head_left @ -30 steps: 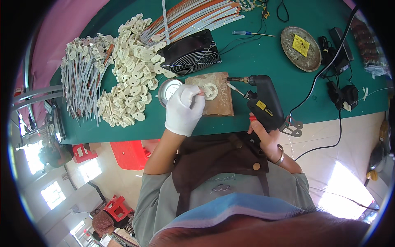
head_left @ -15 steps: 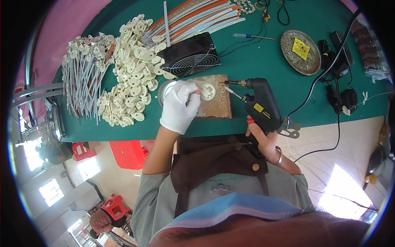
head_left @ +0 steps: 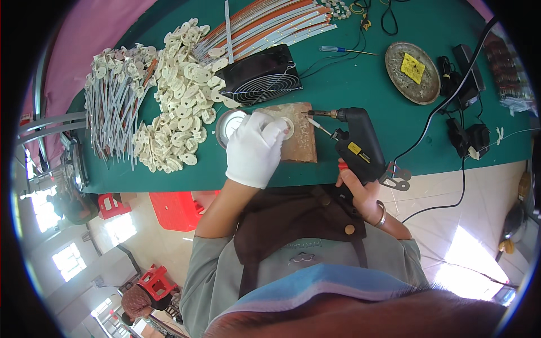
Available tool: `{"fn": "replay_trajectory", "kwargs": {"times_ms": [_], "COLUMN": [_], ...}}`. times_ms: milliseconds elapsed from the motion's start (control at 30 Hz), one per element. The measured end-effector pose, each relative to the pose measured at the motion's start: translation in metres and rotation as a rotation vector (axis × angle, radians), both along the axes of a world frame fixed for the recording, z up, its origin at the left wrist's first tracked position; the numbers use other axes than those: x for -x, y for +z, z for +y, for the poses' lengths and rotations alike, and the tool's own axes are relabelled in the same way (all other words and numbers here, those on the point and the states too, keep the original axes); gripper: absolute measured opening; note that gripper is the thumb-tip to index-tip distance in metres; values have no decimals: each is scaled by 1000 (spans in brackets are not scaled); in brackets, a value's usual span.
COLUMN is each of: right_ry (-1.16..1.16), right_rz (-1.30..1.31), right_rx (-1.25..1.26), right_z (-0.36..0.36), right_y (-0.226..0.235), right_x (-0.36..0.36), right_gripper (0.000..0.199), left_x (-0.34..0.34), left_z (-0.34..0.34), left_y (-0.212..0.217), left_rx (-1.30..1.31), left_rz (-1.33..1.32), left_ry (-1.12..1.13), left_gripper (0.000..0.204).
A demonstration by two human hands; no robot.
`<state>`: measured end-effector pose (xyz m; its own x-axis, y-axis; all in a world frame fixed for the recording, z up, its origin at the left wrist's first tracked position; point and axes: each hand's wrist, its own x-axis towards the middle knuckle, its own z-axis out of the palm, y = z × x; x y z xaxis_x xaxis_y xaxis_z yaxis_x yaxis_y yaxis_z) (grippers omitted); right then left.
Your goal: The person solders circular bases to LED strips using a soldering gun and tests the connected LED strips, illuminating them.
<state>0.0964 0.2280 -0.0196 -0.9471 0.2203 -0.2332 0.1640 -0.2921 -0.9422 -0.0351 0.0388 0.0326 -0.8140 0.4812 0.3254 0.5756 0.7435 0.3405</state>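
My left hand [head_left: 255, 147], in a white glove, is closed with its fingers curled over a round white plastic disc [head_left: 289, 128] and covers most of it. Whatever is between the fingertips is hidden. The disc lies on a worn wooden board [head_left: 301, 149]. A shallow round metal dish [head_left: 221, 127] with a white inside sits at the board's left, partly behind the glove. My bare right hand [head_left: 360, 191] is closed round the handle of a black soldering gun [head_left: 363, 141]. Its tip and a thin feed tube point left, over the board's right edge.
A black fan [head_left: 262, 76] stands behind the board. Piled white oval plastic pieces [head_left: 183, 90] and thin metal strips [head_left: 115, 112] lie left. LED strips [head_left: 270, 25] spread at the back. Right are a screwdriver [head_left: 332, 49], a round tray [head_left: 394, 73] with a yellow sponge, and cables.
My left hand has moved right and now covers most of the disc, uncovering more of the metal dish. My right hand and the soldering gun have hardly moved.
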Motion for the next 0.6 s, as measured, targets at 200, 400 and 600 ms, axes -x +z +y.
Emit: {"fn": "replay_trajectory", "kwargs": {"times_ms": [200,400,600], "right_ry": [30,19,40], "right_rz": [-8,-4,-2], "right_rx": [-20,-11,-14], "right_z": [0,-1,1], "right_y": [-2,-3,-4], "right_x": [-1,-1,-2], "right_gripper": [24,24,25], "left_x": [8,-4,-6], "left_z": [-17,-9,-7], "left_y": [0,-16,-22], "left_rx": [19,-244,-310], "left_rz": [-26,-30,-29], "left_ry": [-194,-43,23], "left_gripper": [15,17,22]}}
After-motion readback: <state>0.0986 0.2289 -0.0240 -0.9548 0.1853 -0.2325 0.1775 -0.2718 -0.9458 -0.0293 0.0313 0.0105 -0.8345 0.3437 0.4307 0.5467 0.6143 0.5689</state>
